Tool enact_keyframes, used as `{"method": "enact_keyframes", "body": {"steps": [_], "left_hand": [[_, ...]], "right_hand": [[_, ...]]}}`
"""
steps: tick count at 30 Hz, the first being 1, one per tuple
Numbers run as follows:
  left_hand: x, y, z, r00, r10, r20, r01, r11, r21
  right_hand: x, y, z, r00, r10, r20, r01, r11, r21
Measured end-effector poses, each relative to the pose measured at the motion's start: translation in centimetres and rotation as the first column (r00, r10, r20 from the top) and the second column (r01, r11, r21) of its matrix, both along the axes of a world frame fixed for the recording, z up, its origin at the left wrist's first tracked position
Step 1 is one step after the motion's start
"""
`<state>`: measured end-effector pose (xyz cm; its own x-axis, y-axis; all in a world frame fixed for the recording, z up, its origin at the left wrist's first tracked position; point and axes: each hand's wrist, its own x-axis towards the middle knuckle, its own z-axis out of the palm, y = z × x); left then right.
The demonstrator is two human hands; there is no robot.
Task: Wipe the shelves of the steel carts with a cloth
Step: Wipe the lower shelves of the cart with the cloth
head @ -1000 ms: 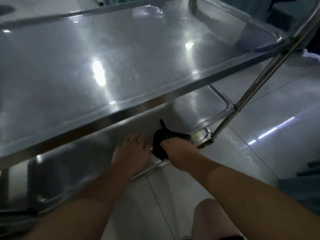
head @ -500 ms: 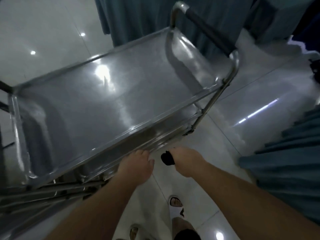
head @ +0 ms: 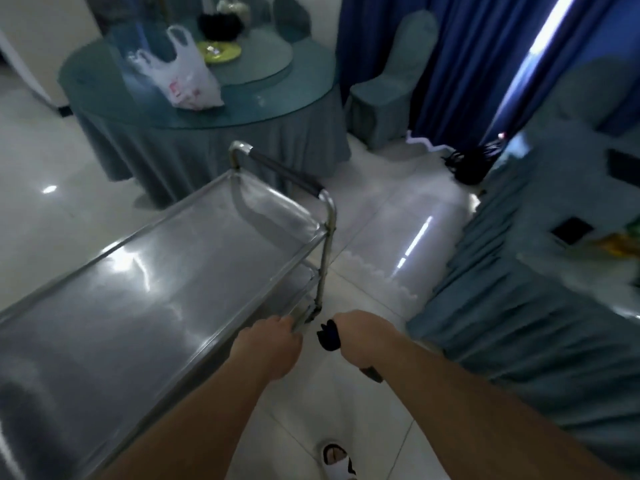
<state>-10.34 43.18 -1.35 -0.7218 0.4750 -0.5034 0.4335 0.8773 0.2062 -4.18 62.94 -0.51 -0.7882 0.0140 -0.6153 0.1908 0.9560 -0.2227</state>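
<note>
The steel cart (head: 156, 289) stands at the lower left, its shiny top shelf bare and its black-gripped handle (head: 284, 171) at the far end. A strip of the lower shelf (head: 299, 282) shows under the near right corner. My left hand (head: 266, 344) hovers at the top shelf's near rim with loosely bent fingers, holding nothing. Just right of it, off the cart and above the floor, my right hand (head: 360, 337) grips a bunched dark cloth (head: 329, 336).
A round table (head: 207, 133) with a teal skirt stands beyond the cart, bearing a white plastic bag (head: 183, 77). A covered chair (head: 391, 91) and blue curtains (head: 467, 64) lie behind. Another draped table (head: 519, 306) is close on the right. Tiled floor runs between.
The view has risen from the lower shelf to above the cart. Both hands came off the lower shelf, and the right one carried the cloth out past the cart's edge.
</note>
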Motion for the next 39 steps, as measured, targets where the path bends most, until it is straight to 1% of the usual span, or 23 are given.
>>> {"method": "enact_keyframes", "body": {"steps": [4, 6, 9, 14, 17, 20, 25, 28, 30, 33, 36, 39], "left_hand": [[0.6, 2.6, 3.0, 0.989, -0.127, -0.082, 0.132, 0.990, 0.057], [1.0, 4.3, 4.3, 0.980, -0.177, -0.088, 0.184, 0.980, 0.078], [2.1, 7.8, 5.7, 0.960, -0.264, -0.089, 0.273, 0.956, 0.107], [3.4, 15.4, 7.3, 0.899, -0.418, -0.133, 0.429, 0.900, 0.072], [3.6, 20.8, 7.6, 0.865, -0.482, -0.136, 0.494, 0.867, 0.067], [3.4, 26.9, 7.8, 0.837, -0.528, -0.145, 0.539, 0.841, 0.048], [2.4, 36.4, 8.5, 0.826, -0.545, -0.141, 0.554, 0.832, 0.029], [1.2, 41.1, 9.1, 0.835, -0.530, -0.149, 0.538, 0.842, 0.019], [0.2, 43.4, 9.4, 0.840, -0.527, -0.128, 0.532, 0.847, -0.001], [-2.2, 46.0, 9.7, 0.859, -0.505, -0.083, 0.505, 0.863, -0.023], [-6.0, 49.0, 10.0, 0.876, -0.475, -0.082, 0.474, 0.880, -0.023], [-10.5, 52.2, 9.1, 0.888, -0.452, -0.087, 0.453, 0.891, -0.007]], "right_hand": [[2.8, 1.6, 4.5, 0.977, -0.159, -0.142, 0.163, 0.986, 0.021], [4.3, 2.6, 6.4, 0.957, -0.200, -0.208, 0.216, 0.975, 0.058], [6.8, 4.8, 8.1, 0.925, -0.270, -0.268, 0.303, 0.949, 0.090], [10.1, 10.5, 9.0, 0.901, -0.357, -0.247, 0.391, 0.914, 0.107], [11.6, 14.9, 9.2, 0.890, -0.394, -0.230, 0.434, 0.886, 0.162], [12.5, 20.1, 9.5, 0.870, -0.436, -0.231, 0.478, 0.860, 0.176], [12.9, 29.2, 10.6, 0.861, -0.462, -0.213, 0.499, 0.849, 0.176], [11.8, 34.4, 11.1, 0.859, -0.477, -0.188, 0.505, 0.848, 0.157], [10.6, 37.3, 11.2, 0.860, -0.476, -0.185, 0.504, 0.850, 0.153], [7.9, 41.2, 11.3, 0.871, -0.460, -0.173, 0.484, 0.862, 0.148], [4.0, 44.8, 11.6, 0.882, -0.432, -0.187, 0.460, 0.875, 0.149], [-0.8, 48.3, 11.1, 0.887, -0.415, -0.201, 0.446, 0.882, 0.150]]}}
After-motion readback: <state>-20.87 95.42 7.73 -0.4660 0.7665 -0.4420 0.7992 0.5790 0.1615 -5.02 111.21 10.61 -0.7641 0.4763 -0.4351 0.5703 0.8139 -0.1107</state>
